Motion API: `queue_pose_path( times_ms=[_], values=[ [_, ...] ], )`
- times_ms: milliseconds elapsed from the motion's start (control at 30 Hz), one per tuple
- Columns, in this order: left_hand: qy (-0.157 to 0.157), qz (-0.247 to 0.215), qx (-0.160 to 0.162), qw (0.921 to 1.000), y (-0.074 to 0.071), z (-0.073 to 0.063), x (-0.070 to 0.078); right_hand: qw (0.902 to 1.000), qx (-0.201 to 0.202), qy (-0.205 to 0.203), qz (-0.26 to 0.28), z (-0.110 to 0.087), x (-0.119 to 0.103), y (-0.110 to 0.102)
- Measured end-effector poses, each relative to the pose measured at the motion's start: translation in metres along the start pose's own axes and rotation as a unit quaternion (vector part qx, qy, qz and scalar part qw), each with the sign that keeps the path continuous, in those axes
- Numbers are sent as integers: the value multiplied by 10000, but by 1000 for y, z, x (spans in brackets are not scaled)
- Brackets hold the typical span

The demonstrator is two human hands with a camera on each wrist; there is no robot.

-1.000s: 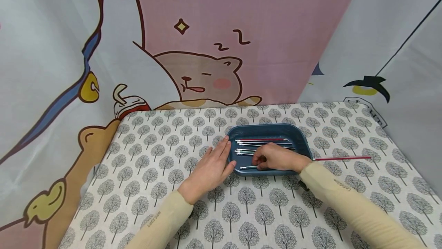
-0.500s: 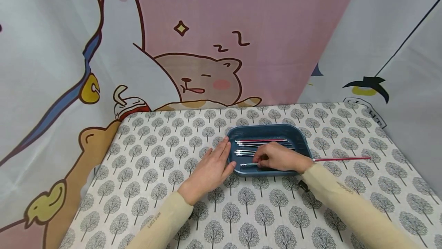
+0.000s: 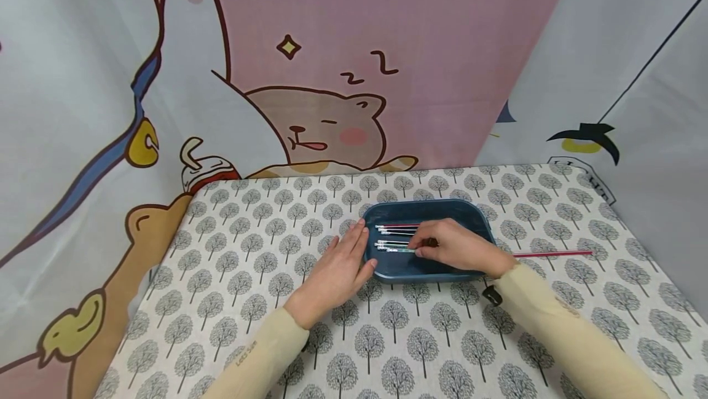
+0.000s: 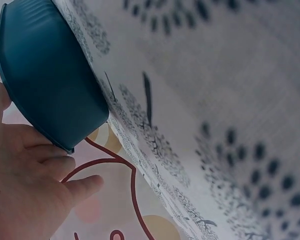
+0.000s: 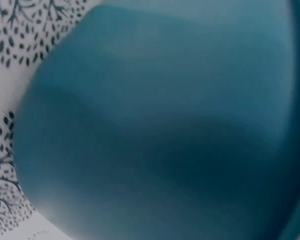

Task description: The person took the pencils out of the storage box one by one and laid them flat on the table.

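Observation:
A dark blue-green tray (image 3: pixel 434 278) stands on the table and holds several thin pencils, their eraser ends to the left. My right hand (image 3: pixel 456 245) is inside the tray and pinches a greenish pencil (image 3: pixel 401 251) between thumb and fingers. That pencil lies alongside the middle group of pencils (image 3: pixel 389 243); its right part is hidden by the hand. Farther back are a red pencil and dark ones (image 3: pixel 399 227). My left hand (image 3: pixel 340 268) rests with extended fingers at the tray's left rim. In the left wrist view, its fingers touch the tray's rim (image 4: pixel 32 122).
A red pencil (image 3: pixel 553 254) lies on the tree-print tablecloth (image 3: pixel 243 325) to the right of the tray, partly behind the right forearm. A curtain with cartoon animals (image 3: pixel 332 122) hangs beyond the table's far edge. The tray's outer wall (image 5: pixel 155 120) fills most of the right wrist view.
My right hand has moved the greenish pencil from near the tray's front side back to the middle group. The left hand has stayed at the rim.

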State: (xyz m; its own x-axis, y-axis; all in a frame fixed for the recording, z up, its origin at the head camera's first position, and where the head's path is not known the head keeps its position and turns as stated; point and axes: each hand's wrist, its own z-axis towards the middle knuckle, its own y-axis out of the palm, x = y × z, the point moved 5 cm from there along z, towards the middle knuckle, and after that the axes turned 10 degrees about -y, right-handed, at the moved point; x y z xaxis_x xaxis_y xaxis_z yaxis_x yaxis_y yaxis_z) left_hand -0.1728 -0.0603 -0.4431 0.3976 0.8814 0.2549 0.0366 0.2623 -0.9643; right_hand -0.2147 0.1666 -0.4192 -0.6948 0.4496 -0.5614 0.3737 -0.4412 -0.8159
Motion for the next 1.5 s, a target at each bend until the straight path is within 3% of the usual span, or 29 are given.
queue_pose_path(
  times_ms=[500, 1000, 1367, 1500],
  values=[
    [175, -120, 93, 9997, 0, 0, -4, 9951, 912, -303, -219, -15, -21, -31],
    [265, -105, 170, 9994, 0, 0, -4, 9831, 1575, -686, -627, -40, -46, -61],
    [257, -132, 157, 9995, 0, 1, -5, 9776, 1739, -540, -1056, -64, -53, -76],
    [234, -174, 144, 9995, 1, 2, -6, 9745, 1825, -677, -1117, -72, -53, -79]
  ],
)
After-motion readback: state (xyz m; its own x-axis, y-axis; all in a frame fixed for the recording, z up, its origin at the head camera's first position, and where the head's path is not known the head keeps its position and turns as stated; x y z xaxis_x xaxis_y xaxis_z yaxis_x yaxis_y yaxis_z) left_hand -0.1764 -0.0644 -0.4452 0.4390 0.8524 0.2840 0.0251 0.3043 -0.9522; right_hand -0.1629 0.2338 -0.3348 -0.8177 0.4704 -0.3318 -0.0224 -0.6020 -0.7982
